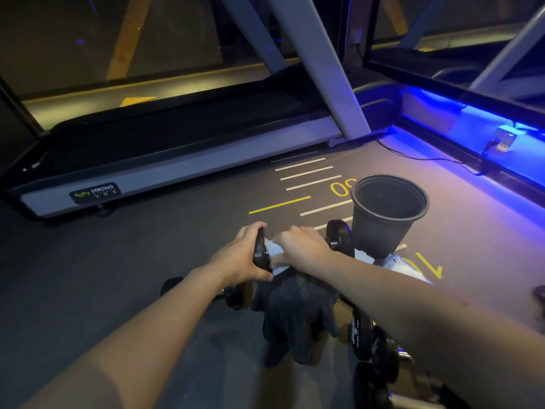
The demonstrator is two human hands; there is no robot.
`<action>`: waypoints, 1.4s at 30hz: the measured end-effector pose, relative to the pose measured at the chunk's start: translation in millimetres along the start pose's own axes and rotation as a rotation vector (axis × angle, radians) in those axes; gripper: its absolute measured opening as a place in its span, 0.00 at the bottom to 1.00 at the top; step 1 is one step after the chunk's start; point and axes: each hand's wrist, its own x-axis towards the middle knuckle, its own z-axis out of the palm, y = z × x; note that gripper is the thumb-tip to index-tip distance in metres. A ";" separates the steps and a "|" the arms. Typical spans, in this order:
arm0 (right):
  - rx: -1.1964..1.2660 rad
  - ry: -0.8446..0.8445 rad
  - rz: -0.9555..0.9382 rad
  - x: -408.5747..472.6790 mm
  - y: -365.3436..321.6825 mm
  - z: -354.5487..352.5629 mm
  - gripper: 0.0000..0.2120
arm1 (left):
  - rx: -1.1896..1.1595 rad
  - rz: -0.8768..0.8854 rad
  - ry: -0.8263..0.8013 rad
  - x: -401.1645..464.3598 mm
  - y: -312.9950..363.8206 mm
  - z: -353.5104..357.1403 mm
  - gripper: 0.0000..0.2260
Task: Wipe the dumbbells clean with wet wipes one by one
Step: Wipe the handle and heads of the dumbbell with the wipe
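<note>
L hand (240,255) grips glossy dumbbell (261,250); R hand (303,246) – crumpled wipe (275,251).

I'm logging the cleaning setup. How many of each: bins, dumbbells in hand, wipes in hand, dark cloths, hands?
Bin: 1
Dumbbell in hand: 1
Wipe in hand: 1
Dark cloth: 1
Hands: 2 (left hand, right hand)
Total: 6

Black dumbbell (261,252), white wet wipe (274,249), dark grey bin (383,225), grey floor (147,261) with white and yellow stripes
</note>
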 end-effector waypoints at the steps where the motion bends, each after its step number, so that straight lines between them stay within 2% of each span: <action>1: -0.002 0.010 0.005 0.0 -0.4 1.6 0.20 | -0.001 -0.001 -0.001 0.9 -0.4 -0.2 0.49; 9: -0.015 0.239 -0.012 -6.9 -2.3 25.7 0.18 | -0.011 -0.001 -0.006 8.4 -2.3 -1.3 0.49; 13: -0.059 0.330 -0.082 -6.2 1.3 39.0 0.21 | -0.012 0.006 -0.014 9.4 -3.9 -0.2 0.49; 18: -0.095 0.154 -0.077 -4.1 6.4 19.1 0.21 | -0.011 -0.003 -0.020 10.6 -3.0 -0.2 0.50; 29: -0.333 -0.067 -0.072 -6.6 16.3 -9.3 0.27 | 0.008 -0.003 -0.019 8.8 0.5 -1.4 0.50; 36: -0.400 -0.142 -0.044 -17.1 37.3 -20.6 0.20 | 0.014 0.002 -0.013 8.3 3.0 -2.2 0.50; 42: -0.541 -0.176 -0.029 -27.5 58.5 -27.6 0.28 | 0.010 0.004 -0.012 9.8 4.1 -1.8 0.50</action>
